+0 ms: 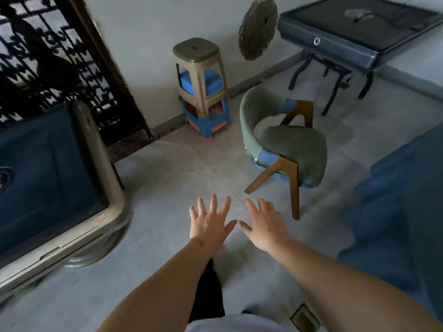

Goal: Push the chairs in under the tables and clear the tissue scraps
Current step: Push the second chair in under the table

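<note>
you're between steps, left hand [209, 221] and right hand [265, 222] spread, each grip apart on nothing, so reach next for the green chair [285, 137] standing free, right and well short of the far counter [354, 32] (no tissue scraps visible; near counters cut off).

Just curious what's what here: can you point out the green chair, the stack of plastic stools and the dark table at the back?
green chair [293, 144], head view, seat cushion.
stack of plastic stools [196, 49], head view, top stool's seat.
dark table [340, 47], head view, front edge.
</note>
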